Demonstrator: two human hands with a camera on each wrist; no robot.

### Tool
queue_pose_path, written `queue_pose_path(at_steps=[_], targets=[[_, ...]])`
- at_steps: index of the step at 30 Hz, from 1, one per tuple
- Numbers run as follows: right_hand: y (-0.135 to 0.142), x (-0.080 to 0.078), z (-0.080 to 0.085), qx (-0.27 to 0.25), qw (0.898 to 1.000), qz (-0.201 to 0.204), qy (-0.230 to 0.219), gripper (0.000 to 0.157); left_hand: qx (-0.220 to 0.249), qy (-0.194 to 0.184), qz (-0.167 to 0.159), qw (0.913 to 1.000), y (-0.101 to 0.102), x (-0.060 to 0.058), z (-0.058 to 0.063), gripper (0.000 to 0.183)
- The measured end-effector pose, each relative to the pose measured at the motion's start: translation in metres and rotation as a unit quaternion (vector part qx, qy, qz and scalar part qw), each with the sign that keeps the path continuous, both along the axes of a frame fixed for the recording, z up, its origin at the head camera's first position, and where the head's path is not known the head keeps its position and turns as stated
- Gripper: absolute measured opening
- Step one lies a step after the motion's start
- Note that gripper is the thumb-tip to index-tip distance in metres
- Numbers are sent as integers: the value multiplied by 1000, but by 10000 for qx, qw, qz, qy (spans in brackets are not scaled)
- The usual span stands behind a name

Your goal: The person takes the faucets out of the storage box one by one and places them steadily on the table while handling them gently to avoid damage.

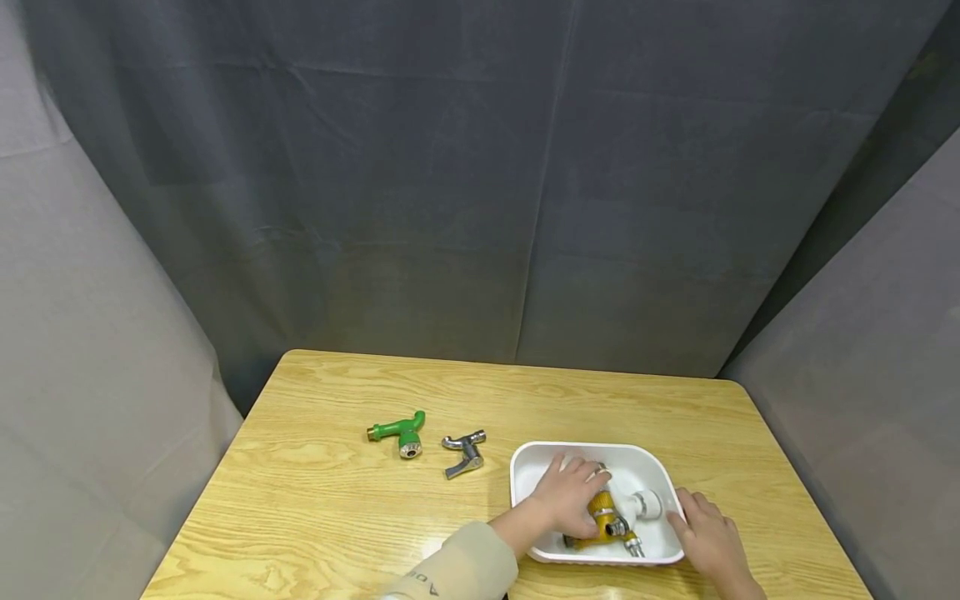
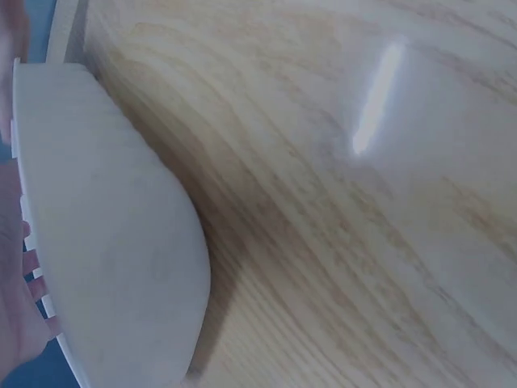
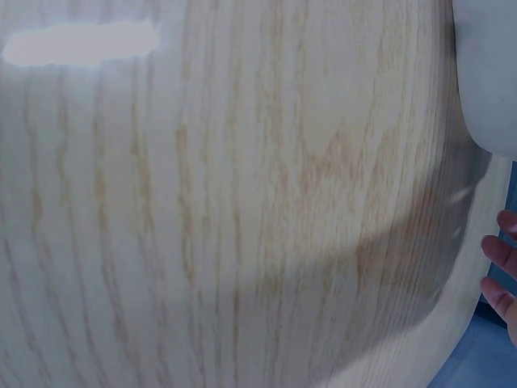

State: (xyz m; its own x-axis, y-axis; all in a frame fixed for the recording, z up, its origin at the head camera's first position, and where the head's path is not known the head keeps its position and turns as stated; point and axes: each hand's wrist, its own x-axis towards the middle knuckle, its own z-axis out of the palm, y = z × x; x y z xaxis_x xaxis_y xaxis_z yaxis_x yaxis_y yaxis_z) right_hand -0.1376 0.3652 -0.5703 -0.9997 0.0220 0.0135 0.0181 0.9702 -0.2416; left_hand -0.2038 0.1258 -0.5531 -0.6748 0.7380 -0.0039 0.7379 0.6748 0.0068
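My left hand (image 1: 567, 497) reaches down into a white plastic tray (image 1: 540, 457), its fingers spread over the contents and hiding part of them. Beside the thumb lies a yellow tap (image 1: 602, 521) with metal fittings. A white tap or pipe fitting (image 1: 643, 505) lies to its right in the tray. In the left wrist view, the fingers (image 2: 34, 275) overlap the tray's rim. At the tray's right end rests my right hand (image 1: 711, 533), thumb at the rim. In the right wrist view, its fingertips (image 3: 499, 250) are spaced apart, close to the tray's corner (image 3: 493, 89).
A green tap (image 1: 401, 429) and a chrome tap (image 1: 467, 452) lie on the wooden table (image 1: 315, 483), left of the tray. A dark cloth (image 1: 450, 208) hangs behind the table's back edge, and light cloths (image 1: 90, 350) hang at both sides.
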Motion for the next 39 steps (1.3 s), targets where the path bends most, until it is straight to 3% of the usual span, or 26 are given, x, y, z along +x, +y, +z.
queue_pose_path(at_steps=[9,31,39], targets=[[1,-1,-1,-43,10000,-19,-23,34,-130,-27,-78,9999,6,7,-8,82],[1,-2,1,-58,9994,-81,-333,36,-134,-104,126,9998,16,13,-24,86],[1,-1,-2,-57,10000,3,-38,34,-69,-42,91,9999,15,13,-27,84]])
